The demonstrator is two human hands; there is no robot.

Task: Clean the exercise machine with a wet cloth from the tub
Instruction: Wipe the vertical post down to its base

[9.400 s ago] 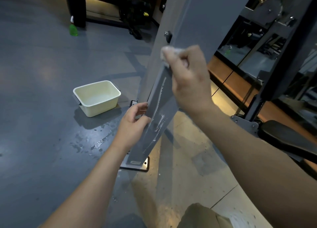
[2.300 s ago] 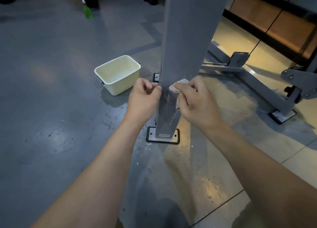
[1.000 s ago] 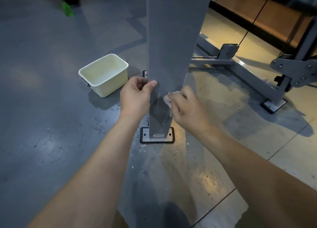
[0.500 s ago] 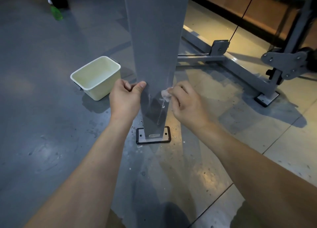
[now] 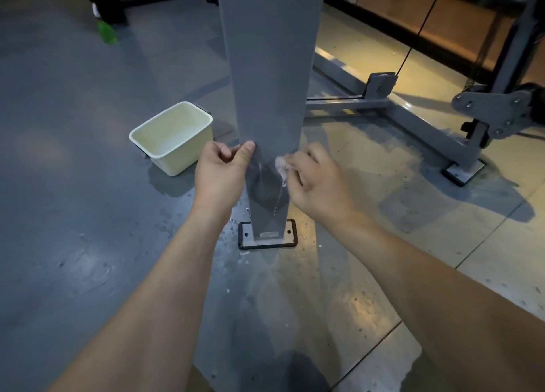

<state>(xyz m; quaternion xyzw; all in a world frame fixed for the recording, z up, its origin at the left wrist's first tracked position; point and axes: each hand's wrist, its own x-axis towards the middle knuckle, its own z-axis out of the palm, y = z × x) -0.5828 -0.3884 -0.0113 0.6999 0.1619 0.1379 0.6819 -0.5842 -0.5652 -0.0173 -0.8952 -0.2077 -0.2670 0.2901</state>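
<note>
Hands (image 5: 219, 176) (image 5: 318, 182) and cloth (image 5: 280, 165) lower on post (image 5: 269, 67)

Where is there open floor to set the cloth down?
Grey floor left of the tub is bare; so are the tiles between base plate and frame foot. Crowded at the post: left hand, right hand, cloth.

Upright post (image 5: 268, 67): grey painted metal, matt; the lower stretch is darker, with glossy wet streaks and a line of droplets. Base plate (image 5: 267, 239): bright bare metal, black rim. Frame rails (image 5: 413, 120) and bolted bracket (image 5: 495, 108): same matt grey paint. Tub (image 5: 177, 152): cream plastic, smooth, slight sheen. Cloth (image 5: 280, 164): white, soft, crumpled, looks damp. Floor (image 5: 73, 185): grey, smooth, low sheen, pitted, wet patches near the post. Tiles (image 5: 486, 244): beige, glossy, reflecting light. Bottle (image 5: 106, 31): translucent green plastic. Wall panels (image 5: 442, 11): brown, wood-look, satin.
</note>
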